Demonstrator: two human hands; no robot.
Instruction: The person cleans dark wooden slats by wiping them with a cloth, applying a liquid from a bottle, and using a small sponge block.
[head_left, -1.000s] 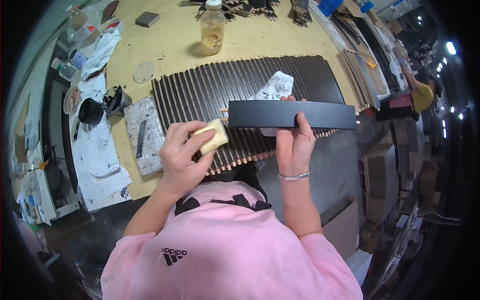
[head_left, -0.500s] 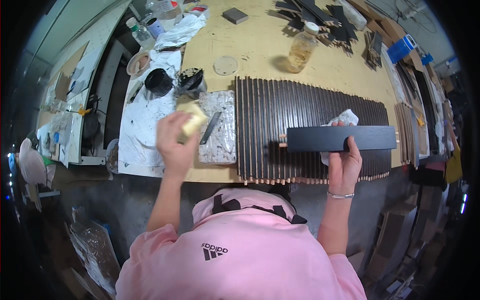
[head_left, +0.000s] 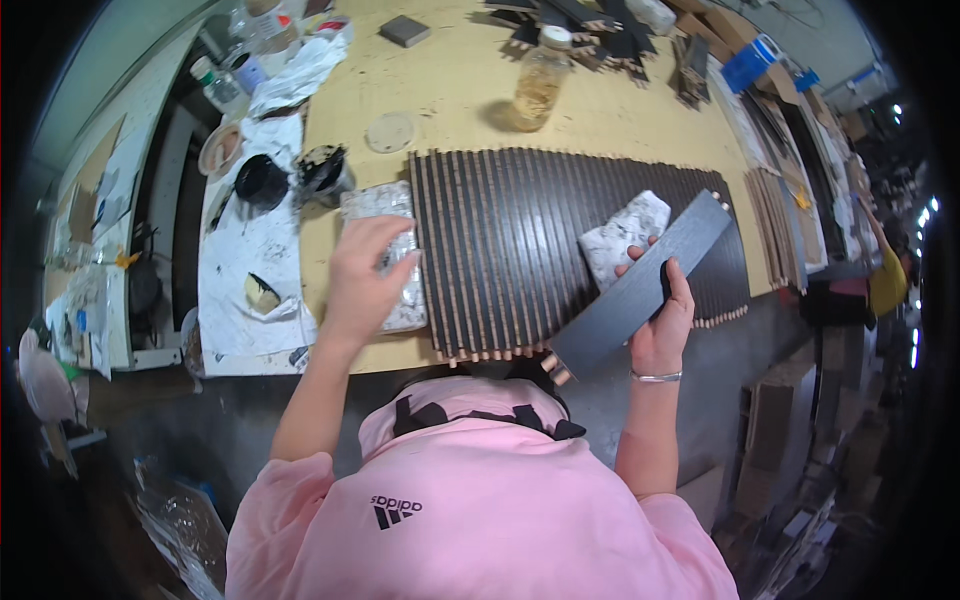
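Observation:
In my right hand (head_left: 661,325) is a dark painted wooden slat (head_left: 640,285) with short pale pegs at both ends. It is held aslant, its near end low by the table edge. Under its upper part, a white stained cloth (head_left: 622,232) lies on a row of dark slats (head_left: 500,250). My left hand (head_left: 368,275) is over a paint-specked, plastic-wrapped block (head_left: 385,198), thumb and fingers apart, with nothing visible between them. Part of the block is hidden by this hand. Left of it, a cream sponge with a black-stained end (head_left: 262,293) rests on a white cloth (head_left: 235,325).
Two black paint containers, one round pot (head_left: 262,182) and one cup (head_left: 325,172), stand beyond my left hand. A jar of amber liquid (head_left: 540,80) and a round lid (head_left: 389,132) stand farther back. Loose dark pieces (head_left: 585,25) are piled at the far side.
My left hand has let go of the sponge on the white cloth and moved to the block. My right hand has turned the slat from level to aslant. The view has shifted.

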